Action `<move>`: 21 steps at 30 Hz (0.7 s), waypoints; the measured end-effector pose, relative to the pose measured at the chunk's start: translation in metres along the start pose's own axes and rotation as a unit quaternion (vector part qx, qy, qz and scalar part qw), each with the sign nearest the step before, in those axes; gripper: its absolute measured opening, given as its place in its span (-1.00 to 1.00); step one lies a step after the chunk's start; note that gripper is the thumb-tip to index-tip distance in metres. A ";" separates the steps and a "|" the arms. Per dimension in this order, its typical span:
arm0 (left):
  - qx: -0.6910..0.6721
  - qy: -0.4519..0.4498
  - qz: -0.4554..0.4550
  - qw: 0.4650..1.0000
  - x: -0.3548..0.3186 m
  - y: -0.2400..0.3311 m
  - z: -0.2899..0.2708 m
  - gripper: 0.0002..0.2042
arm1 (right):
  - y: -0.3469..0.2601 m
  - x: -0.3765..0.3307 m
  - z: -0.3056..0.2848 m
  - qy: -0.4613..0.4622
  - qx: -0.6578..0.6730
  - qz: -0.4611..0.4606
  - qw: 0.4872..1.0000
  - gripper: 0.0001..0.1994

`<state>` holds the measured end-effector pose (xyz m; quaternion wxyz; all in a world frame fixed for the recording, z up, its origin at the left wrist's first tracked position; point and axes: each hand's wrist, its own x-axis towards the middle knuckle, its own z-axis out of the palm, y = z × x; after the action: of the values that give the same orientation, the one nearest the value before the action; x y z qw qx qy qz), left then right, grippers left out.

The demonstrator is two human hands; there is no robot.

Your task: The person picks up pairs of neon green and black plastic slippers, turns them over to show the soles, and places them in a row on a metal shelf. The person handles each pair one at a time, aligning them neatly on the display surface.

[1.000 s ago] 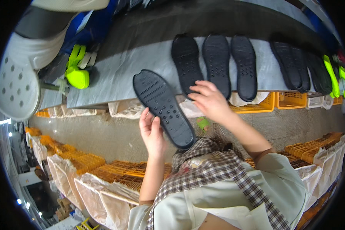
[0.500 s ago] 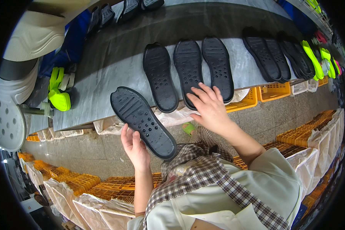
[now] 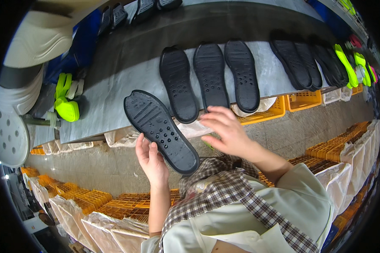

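My left hand (image 3: 152, 164) grips a black shoe sole (image 3: 160, 130) by its left edge, thumb and fingers at mid-length. The sole is tilted, its holed and grooved face up, hanging over the table's front edge. My right hand (image 3: 229, 134) has its fingers apart and holds nothing. It is just in front of the middle sole (image 3: 210, 80) of three on the table, overlapping its heel end; whether the fingertips touch it I cannot tell. Beside that one lie a left sole (image 3: 178, 84) and a right sole (image 3: 242, 76), heels toward me.
The grey marbled table (image 3: 109, 101) carries more black soles (image 3: 293, 63) at the right and along the far side. Lime-green clogs (image 3: 67, 107) stand at the left, green pieces (image 3: 345, 65) at the right. Orange crates (image 3: 266, 110) sit below the table, and lined crates (image 3: 337, 143) stand behind me.
My right hand has drawn back toward me from the middle sole, uncovering more of it. The left hand still holds its sole, slightly shifted up and right.
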<state>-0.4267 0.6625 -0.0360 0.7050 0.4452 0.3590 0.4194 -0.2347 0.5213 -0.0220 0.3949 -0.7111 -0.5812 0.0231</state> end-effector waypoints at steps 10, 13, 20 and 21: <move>-0.007 -0.118 -0.009 0.993 0.000 0.001 0.046 -0.56 | -0.022 -0.020 0.000 0.003 0.252 0.154 0.956 -0.32; 0.039 -0.181 0.009 0.983 0.000 -0.006 0.065 -0.55 | -0.018 -0.027 0.001 0.050 0.371 0.293 0.880 -0.31; 0.248 -0.356 0.144 0.889 0.013 -0.008 0.102 -0.47 | 0.009 -0.044 -0.026 0.227 0.509 0.230 0.798 -0.35; 0.381 -0.370 0.235 0.814 0.019 -0.008 0.106 -0.45 | 0.014 -0.045 -0.031 0.275 0.501 0.226 0.789 -0.35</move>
<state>-0.3239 0.6435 -0.0096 0.4384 0.8706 0.0868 0.2057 -0.2226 0.4662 -0.0285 0.8225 -0.5006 -0.1781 0.2032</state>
